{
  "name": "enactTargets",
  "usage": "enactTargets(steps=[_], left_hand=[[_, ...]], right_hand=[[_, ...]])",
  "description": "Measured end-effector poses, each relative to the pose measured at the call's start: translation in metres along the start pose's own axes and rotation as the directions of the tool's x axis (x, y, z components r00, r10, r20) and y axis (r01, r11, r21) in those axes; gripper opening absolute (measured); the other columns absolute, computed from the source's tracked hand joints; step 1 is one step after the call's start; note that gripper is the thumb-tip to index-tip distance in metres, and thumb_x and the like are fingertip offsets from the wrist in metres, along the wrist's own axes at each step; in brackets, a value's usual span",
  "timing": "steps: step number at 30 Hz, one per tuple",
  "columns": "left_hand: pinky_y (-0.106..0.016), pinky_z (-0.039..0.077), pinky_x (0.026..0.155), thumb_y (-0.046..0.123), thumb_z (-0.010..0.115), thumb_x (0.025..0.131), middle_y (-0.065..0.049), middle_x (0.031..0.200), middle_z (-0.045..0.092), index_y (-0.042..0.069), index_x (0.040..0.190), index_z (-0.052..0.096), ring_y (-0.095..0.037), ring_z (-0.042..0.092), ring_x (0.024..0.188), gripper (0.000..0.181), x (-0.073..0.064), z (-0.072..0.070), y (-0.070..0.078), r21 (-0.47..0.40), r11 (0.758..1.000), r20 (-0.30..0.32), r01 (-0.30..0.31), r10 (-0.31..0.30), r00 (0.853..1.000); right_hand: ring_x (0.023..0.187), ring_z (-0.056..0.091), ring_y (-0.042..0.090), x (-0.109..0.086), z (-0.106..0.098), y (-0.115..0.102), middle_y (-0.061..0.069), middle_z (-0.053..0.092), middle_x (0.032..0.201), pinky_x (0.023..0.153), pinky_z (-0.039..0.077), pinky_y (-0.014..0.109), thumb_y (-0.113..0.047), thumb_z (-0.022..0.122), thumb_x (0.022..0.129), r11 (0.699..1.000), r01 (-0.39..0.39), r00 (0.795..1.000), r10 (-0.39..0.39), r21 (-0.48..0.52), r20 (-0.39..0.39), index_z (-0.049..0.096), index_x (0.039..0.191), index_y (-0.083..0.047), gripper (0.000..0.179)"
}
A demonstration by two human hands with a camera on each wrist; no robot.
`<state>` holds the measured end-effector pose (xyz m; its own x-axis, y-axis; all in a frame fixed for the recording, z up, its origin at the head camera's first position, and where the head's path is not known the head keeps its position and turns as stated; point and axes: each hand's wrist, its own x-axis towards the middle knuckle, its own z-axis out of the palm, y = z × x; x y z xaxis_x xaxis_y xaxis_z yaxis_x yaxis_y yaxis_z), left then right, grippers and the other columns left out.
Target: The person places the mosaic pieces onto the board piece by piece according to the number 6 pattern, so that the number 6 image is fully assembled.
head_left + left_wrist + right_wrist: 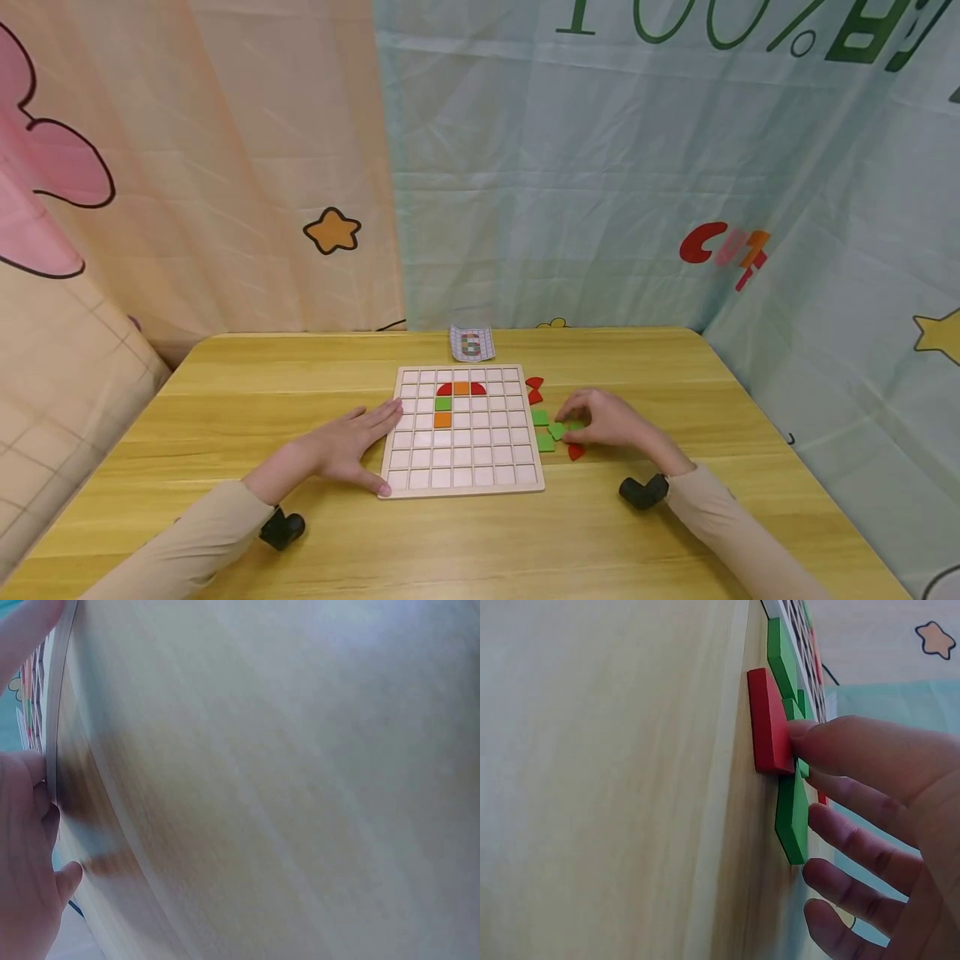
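A white grid board (463, 492) in a pale frame lies on the table. Red, orange and green tiles sit in its upper cells. At its left edge my left hand (347, 446) rests with fingers spread, thumb at the near corner. Right of the board, my right hand (611, 419) is bent over loose tiles, its thumb and index finger at the sides of a small green tile (557, 431). More green tiles (545, 442) lie around it. A red rounded tile (767, 724) stands out beside my thumb in the right wrist view; the other fingers are loosely curved.
Behind the board lies a small printed pattern card (472, 343). Two red tiles (535, 397) lie by the board's upper right edge. Printed curtains (540, 183) hang behind the wooden table (300, 358). Each wrist carries a black camera mount (643, 492).
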<state>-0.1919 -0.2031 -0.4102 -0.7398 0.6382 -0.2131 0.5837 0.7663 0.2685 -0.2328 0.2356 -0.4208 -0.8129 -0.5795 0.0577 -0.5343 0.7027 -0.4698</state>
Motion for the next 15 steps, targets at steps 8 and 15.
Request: enactTargets(steps=[8, 15], left_hand=[[-0.057, 0.016, 0.118, 0.071, 0.064, 0.073, -0.016, 0.162, 0.01, 0.001, 0.153, 0.017, -0.033, 0.016, 0.148, 0.117, 0.0004, 0.0006, -0.0002, -0.004, 1.0, 0.003, 0.003, -0.003, 1.0], [-0.057, 0.016, 0.118, 0.071, 0.064, 0.073, -0.016, 0.162, 0.009, 0.001, 0.153, 0.017, -0.033, 0.016, 0.148, 0.117, 0.0004, 0.0004, 0.0001, -0.005, 1.0, 0.004, 0.004, -0.004, 1.0]], right_hand=[[0.088, 0.061, 0.011, -0.0006, -0.0017, -0.0011, -0.006, 0.066, 0.101, 0.078, 0.053, 0.027, -0.029, 0.078, 0.079, 1.0, 0.006, 1.0, -0.006, -0.002, 0.016, 0.075, 0.098, -0.02, 0.021], [0.085, 0.058, 0.008, 0.0007, -0.0015, -0.0011, -0.007, 0.066, 0.099, 0.076, 0.052, 0.025, -0.028, 0.079, 0.079, 1.0, 0.012, 1.0, -0.011, -0.019, 0.018, 0.075, 0.095, -0.021, 0.018]])
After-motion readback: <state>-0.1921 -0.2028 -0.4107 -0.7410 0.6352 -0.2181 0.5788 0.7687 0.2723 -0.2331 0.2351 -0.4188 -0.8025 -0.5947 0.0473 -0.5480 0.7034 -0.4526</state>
